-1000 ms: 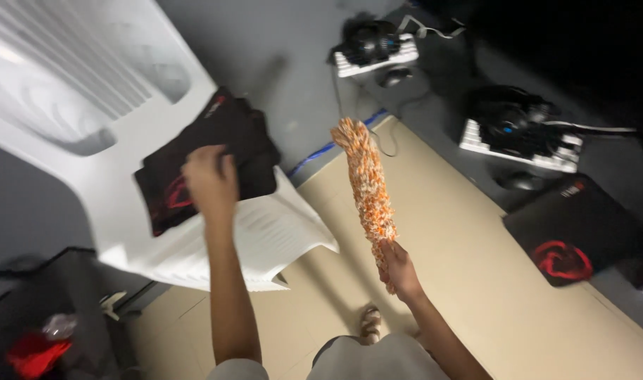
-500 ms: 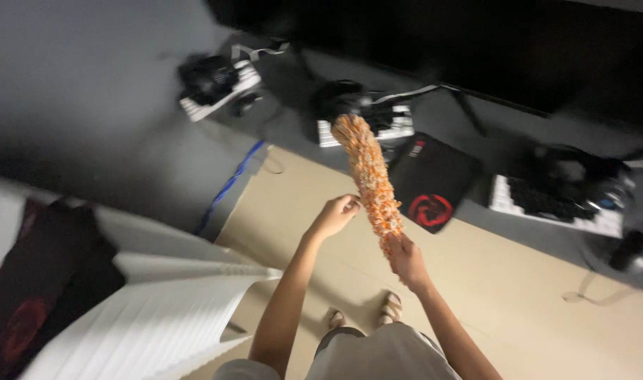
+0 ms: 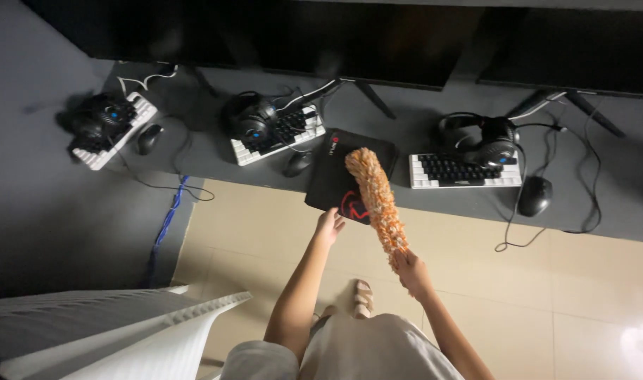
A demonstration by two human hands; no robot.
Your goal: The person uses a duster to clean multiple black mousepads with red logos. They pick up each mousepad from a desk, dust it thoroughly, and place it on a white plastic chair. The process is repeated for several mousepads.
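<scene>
At the centre of the frame the orange duster (image 3: 376, 200) looks fluffy and shaggy, like soft microfibre. Behind it the black mouse mat (image 3: 339, 176) is flat, matt cloth. The desk (image 3: 420, 119) is dull grey. The beige floor tiles (image 3: 589, 295) shine glossy at lower right. The white chair (image 3: 110, 331), lower left, is smooth ribbed plastic.

The room I look down into is dim. The far strip with the monitors (image 3: 377, 42) sinks into near-black, and the grey desk (image 3: 406, 127) keeps little detail. The beige floor (image 3: 546, 281) catches most of the light, with a soft glare patch near the right corner. My orange duster (image 3: 376, 200) shows sharp enough; the white chair (image 3: 103, 331) near left is soft, slightly blurred. Lines bow toward the edges
</scene>
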